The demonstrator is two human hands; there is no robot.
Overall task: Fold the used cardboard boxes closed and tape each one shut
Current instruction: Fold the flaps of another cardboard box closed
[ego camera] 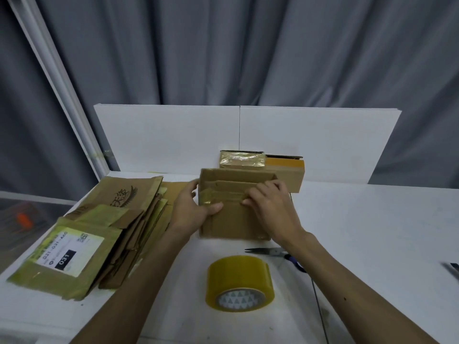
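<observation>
A small brown cardboard box point(233, 224) stands in the middle of the white table point(372, 232), its top flaps partly folded and old yellowish tape across them. My left hand point(193, 207) grips the box's left side, thumb laid over the top. My right hand point(270, 204) rests on the top flaps with curled fingertips pressing the flap edge. In front of the box lies a roll of yellowish packing tape point(239, 283). Scissors point(273, 252) with a blue handle lie to the roll's right, partly under my right forearm.
A stack of flattened cardboard boxes point(99, 232) with a shipping label covers the table's left. Behind the held box stand a tape-covered box point(242, 161) and a longer brown box point(290, 175). A white board point(323, 145) backs the table. A dark object point(452, 268) pokes in at right.
</observation>
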